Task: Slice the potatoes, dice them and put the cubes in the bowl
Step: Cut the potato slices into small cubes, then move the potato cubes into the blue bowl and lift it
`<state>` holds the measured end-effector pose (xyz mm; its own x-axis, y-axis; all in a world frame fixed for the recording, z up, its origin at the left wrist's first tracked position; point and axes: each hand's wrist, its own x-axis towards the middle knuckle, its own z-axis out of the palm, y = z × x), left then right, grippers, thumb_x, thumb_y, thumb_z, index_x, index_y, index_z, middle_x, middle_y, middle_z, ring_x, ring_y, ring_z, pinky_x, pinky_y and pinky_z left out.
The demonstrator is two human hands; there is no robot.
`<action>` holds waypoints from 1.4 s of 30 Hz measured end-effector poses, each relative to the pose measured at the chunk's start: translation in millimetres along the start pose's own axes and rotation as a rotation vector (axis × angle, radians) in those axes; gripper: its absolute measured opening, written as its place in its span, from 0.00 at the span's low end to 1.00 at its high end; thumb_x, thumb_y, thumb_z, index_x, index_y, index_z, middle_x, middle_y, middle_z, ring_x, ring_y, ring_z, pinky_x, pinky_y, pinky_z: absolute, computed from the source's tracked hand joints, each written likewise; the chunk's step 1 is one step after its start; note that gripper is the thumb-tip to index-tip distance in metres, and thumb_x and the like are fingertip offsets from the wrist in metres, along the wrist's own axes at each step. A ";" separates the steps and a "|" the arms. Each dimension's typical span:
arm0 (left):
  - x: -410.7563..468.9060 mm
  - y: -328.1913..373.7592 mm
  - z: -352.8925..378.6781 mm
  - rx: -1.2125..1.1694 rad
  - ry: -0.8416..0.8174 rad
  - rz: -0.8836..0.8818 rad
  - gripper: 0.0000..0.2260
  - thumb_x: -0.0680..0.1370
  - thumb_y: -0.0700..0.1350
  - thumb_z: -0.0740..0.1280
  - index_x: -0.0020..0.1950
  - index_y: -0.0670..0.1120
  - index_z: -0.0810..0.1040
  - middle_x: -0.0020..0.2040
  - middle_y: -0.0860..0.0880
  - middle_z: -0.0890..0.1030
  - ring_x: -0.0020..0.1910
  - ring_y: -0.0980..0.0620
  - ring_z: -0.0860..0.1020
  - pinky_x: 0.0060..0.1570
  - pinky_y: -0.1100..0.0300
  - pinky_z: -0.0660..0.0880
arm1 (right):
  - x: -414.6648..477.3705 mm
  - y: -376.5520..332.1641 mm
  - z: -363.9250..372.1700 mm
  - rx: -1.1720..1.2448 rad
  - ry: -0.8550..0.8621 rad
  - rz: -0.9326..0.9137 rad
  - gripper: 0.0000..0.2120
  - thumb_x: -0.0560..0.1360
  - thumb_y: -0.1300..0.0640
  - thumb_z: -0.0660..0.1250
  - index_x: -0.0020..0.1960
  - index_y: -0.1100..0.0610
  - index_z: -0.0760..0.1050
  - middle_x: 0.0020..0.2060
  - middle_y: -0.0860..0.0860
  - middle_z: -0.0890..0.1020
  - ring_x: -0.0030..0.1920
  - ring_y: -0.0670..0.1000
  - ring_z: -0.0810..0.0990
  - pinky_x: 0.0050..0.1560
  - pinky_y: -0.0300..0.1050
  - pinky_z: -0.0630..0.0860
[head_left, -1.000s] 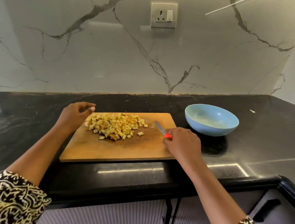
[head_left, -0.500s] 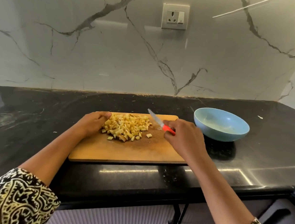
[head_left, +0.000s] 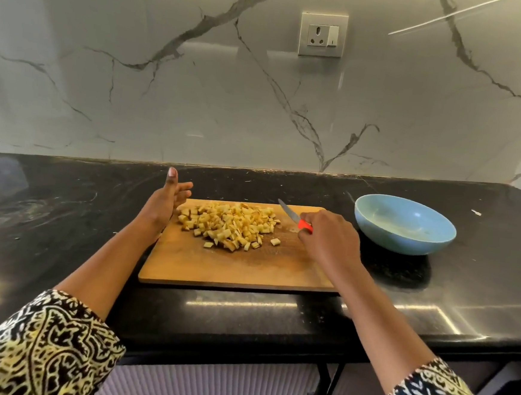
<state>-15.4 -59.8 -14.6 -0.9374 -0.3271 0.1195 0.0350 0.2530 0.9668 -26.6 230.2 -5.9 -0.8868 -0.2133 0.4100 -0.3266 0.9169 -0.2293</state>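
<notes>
Left fingers [head_left: 185, 187] now off the cubes [head_left: 229, 223]

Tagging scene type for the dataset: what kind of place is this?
Most likely a home kitchen: black stone countertop, marble-look backsplash with a wall socket, and a wooden cutting board piled with potato cubes.

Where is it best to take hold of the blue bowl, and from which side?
Pinch the rim of the blue bowl from above, at its left side nearest the cutting board. It stands upright and empty, rim free all round; the body looks too wide to wrap.
</notes>
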 end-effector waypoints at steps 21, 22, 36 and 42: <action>2.1 -10.2 21.6 0.492 -0.116 0.029 0.36 0.73 0.69 0.47 0.74 0.49 0.66 0.72 0.44 0.68 0.71 0.43 0.65 0.69 0.47 0.60 | -58.2 78.6 -17.2 0.035 0.255 0.269 0.15 0.77 0.55 0.65 0.63 0.57 0.78 0.52 0.56 0.78 0.53 0.58 0.76 0.47 0.49 0.72; 2.3 -10.4 21.7 0.496 -0.117 0.028 0.36 0.73 0.69 0.47 0.74 0.49 0.66 0.72 0.44 0.68 0.71 0.43 0.65 0.69 0.47 0.60 | -56.8 81.7 -18.5 0.029 0.387 0.191 0.15 0.75 0.58 0.68 0.61 0.58 0.79 0.49 0.56 0.78 0.51 0.59 0.75 0.46 0.52 0.74; 3.1 -9.5 20.7 0.483 -0.107 0.019 0.36 0.72 0.69 0.48 0.73 0.49 0.67 0.71 0.44 0.69 0.70 0.42 0.66 0.69 0.47 0.61 | -11.7 98.5 -30.0 -0.183 0.171 -0.016 0.14 0.76 0.55 0.68 0.60 0.58 0.78 0.49 0.58 0.84 0.49 0.60 0.81 0.54 0.54 0.74; 1.1 -8.2 22.1 0.473 -0.097 0.027 0.36 0.72 0.68 0.48 0.73 0.48 0.67 0.71 0.44 0.69 0.70 0.43 0.66 0.69 0.47 0.61 | -26.0 66.1 -39.8 -0.041 0.193 -0.251 0.11 0.73 0.57 0.71 0.56 0.56 0.80 0.44 0.54 0.85 0.46 0.61 0.80 0.44 0.51 0.75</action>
<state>-24.4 -42.1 -27.4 -0.9672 -0.2339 0.0994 -0.0808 0.6539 0.7523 -12.1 309.8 3.4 -0.7005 -0.3698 0.6104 -0.5100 0.8577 -0.0657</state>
